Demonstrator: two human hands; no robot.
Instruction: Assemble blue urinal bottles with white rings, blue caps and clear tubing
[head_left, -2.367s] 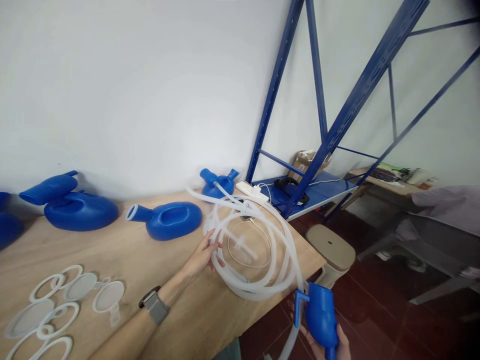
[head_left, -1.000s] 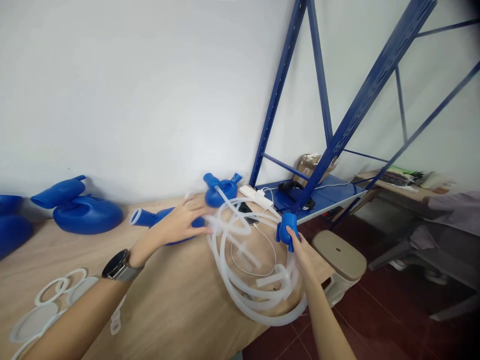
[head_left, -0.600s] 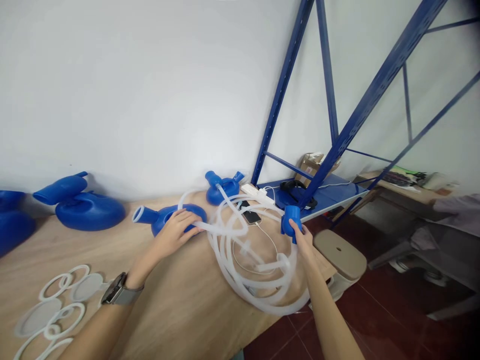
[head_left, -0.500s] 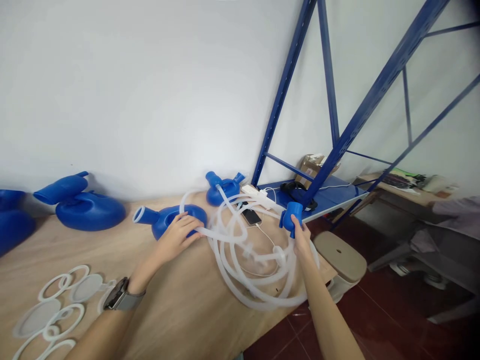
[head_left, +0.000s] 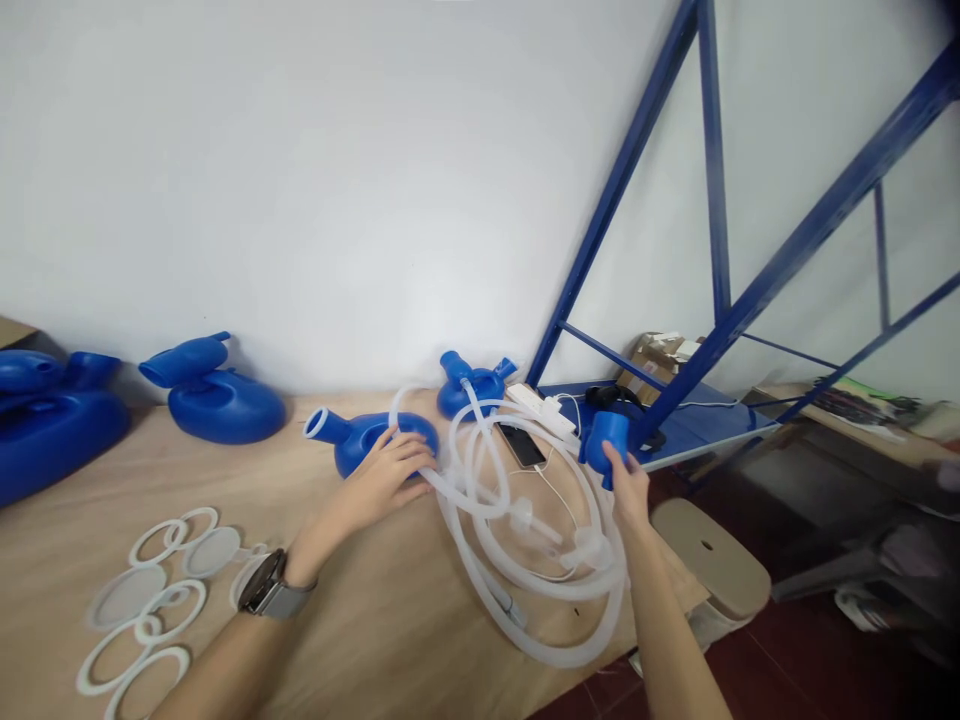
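A: What lay furthest left?

B: Three bulky blue plastic vessels [head_left: 225,405], with round translucent plastic lids [head_left: 129,597] nearer the person on the pale wooden table [head_left: 360,620].

A: And next?

B: A blue plastic bottle with a pale-rimmed spout [head_left: 346,455] lay on the table. The left hand [head_left: 386,475] rested over it, its bent fingers closed on a length of thick translucent hose [head_left: 559,655]. Where that length ended behind the fingers, I couldn't make out.

A: The rest of the hose?

B: It lay in loose loops between the hands, just beside a black phone [head_left: 523,445].

A: And the right hand?

B: The right hand [head_left: 631,490] was above the table's right edge, fingers and thumb closed around a small blue plastic cup-shaped fitting [head_left: 606,440], wide end up, narrow end down.

A: How was such a hold best kept?

B: I judged a light, firm pinch best, since soft hose could kink, with the loops left slack and the fitting's ends free of fingers.
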